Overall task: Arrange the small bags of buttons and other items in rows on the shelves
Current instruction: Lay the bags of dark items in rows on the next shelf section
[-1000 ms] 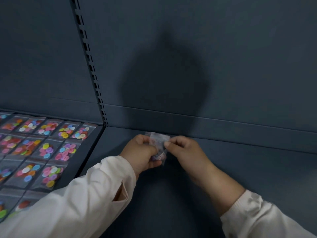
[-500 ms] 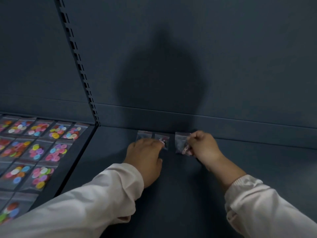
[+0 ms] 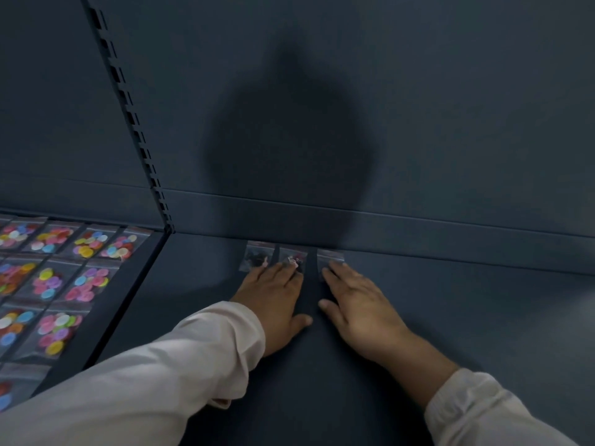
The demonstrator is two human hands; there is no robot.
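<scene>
Three small clear bags lie side by side at the back of the dark shelf: a left bag, a middle bag and a right bag. My left hand lies flat with straight fingers, its fingertips on the lower edges of the left and middle bags. Flat beside it, my right hand presses its fingertips on the right bag, whose lower part is hidden. The bags hold small dark and pink items.
On the neighbouring shelf to the left, several bags of coloured buttons lie in rows. A slotted upright divides the two shelves. The shelf's back wall rises just behind the three bags.
The bags that both hands held together a second ago now lie spread in a row. Both hands have flattened, and my right hand has set its bag down.
</scene>
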